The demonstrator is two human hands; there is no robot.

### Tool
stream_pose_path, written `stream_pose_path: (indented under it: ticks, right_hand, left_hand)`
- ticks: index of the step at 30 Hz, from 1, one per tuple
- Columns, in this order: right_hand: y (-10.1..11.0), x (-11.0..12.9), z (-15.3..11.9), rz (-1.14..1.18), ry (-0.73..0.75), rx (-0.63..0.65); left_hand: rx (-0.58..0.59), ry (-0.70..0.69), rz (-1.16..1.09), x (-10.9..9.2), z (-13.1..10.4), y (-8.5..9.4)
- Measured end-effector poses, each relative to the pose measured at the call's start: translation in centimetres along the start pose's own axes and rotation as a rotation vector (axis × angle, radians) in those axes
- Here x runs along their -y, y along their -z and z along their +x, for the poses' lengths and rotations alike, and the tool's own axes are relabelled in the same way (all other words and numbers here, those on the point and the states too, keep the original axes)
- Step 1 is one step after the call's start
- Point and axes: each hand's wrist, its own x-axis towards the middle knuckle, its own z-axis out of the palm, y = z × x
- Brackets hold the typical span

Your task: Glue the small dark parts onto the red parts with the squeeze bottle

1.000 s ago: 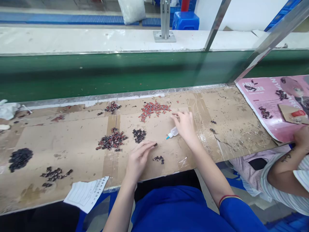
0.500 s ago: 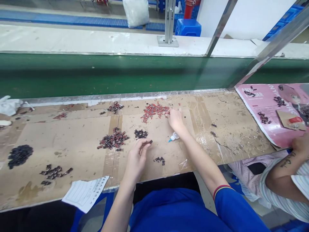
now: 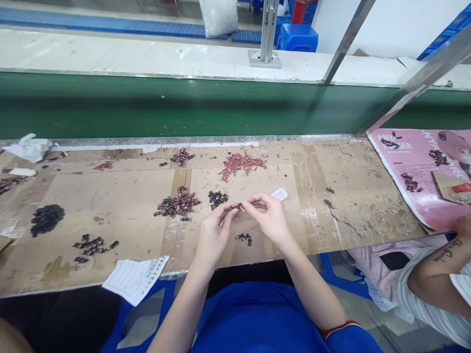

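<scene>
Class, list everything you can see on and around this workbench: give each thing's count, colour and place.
Red pile: one, red, bench rear centre.
Mixed pile: one, red and black, left of the hands.
Black pile: one, black, bench left.
Glue bottle: one, clear, behind the right hand.
Paper sheet: one, white, front edge.
Poster: one, pink, right.
Conveyor belt: one, green, behind the bench.
Co-worker's arm: one, far right.
Left hand: pinching a small dark part.
Right hand: fingertips meet the left's.

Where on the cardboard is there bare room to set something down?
Bare patches: between the black pile and the mixed pile; and right of the glue bottle, short of the pink sheet. Crowded around both hands, left hand and right hand, and the red pile.
</scene>
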Motion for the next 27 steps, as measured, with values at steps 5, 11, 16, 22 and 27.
stream_pose_path:
  ticks: [5,11,16,22,27]
  right_hand:
    - [0.1,-0.1,-0.4,-0.039,0.044,0.007]
    - [0.1,-0.3,-1.4,-0.088,0.097,-0.007]
    - [0.4,-0.3,-1.6,0.024,0.098,0.006]
    - [1.4,-1.0,-1.3,0.182,-0.016,0.045]
    - [2.8,-1.6,-1.7,0.063,-0.011,0.07]
  left_hand:
    - [0.012,0.018,-0.048,-0.7,-0.2,0.0]
    - [0.032,0.068,-0.086,-1.3,-0.5,0.0]
    - [0.064,0.097,-0.133,-1.9,-0.6,-0.3]
    - [0.143,0.123,-0.151,-2.3,-0.6,-0.5]
    - [0.266,0.183,-0.166,-1.7,-0.2,-1.9]
